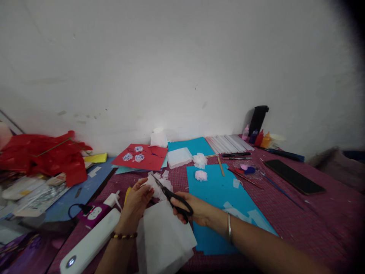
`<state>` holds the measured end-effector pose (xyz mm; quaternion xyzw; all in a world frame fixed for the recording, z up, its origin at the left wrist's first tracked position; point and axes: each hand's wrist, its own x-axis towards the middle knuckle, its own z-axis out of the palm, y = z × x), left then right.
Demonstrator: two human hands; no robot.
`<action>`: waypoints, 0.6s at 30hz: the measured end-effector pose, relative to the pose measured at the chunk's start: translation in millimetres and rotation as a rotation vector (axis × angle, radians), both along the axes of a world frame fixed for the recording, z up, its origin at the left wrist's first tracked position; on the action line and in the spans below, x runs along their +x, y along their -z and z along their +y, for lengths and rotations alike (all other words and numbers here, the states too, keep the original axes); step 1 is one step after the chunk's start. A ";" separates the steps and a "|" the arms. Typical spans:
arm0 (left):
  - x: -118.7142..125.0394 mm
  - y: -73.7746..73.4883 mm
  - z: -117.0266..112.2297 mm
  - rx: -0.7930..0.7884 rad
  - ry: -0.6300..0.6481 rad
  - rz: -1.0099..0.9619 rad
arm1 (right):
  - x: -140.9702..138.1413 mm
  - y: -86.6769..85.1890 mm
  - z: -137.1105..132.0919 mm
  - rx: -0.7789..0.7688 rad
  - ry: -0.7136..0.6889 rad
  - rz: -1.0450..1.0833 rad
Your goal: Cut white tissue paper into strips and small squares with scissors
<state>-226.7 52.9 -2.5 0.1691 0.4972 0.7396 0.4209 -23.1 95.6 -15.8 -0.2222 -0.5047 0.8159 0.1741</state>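
My right hand (191, 210) grips black-handled scissors (171, 196), with the blades pointing up and left into white tissue paper (155, 185). My left hand (136, 203) pinches that tissue paper beside the blades. A larger white tissue sheet (164, 238) lies below both hands near the table's front edge. Small white scraps lie around the blades. A beaded bracelet is on my left wrist and a metal bangle on my right.
A blue card sheet (221, 198) with a white tissue puff (201, 175) lies to the right. A red card (141, 156) carries small flowers. A white device (91, 241), a phone (293, 176), pens (236, 154), paint bottles (258, 137) and crumpled red paper (45, 156) sit around.
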 end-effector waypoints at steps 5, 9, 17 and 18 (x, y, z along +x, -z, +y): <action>-4.8 -3.5 0.8 0.050 -0.053 0.025 | 1.7 -2.3 -0.5 -0.036 -0.099 -0.005; -4.1 -3.1 2.6 0.023 -0.018 0.039 | 0.8 -3.6 -1.4 0.023 -0.094 -0.029; 0.0 -3.3 3.0 -0.067 0.053 0.078 | -0.7 -4.6 -1.1 0.088 -0.046 -0.067; -0.1 -3.9 3.8 -0.074 0.053 0.080 | -1.2 -4.0 -1.2 0.093 -0.034 -0.067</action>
